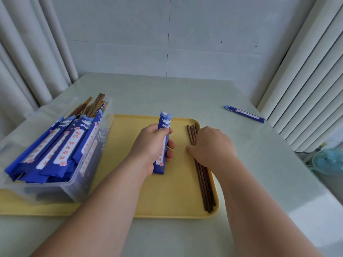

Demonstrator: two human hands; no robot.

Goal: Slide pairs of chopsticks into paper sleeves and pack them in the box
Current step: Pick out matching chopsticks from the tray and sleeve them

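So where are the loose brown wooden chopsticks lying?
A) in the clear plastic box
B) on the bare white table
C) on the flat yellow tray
C: the loose brown wooden chopsticks lie along the right side of the flat yellow tray.

left grip (151, 145) and right grip (213, 147) are bare, as are both forearms (104, 201).

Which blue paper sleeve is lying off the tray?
The lone sleeve on the table's far right; the others are in the box or left hand.
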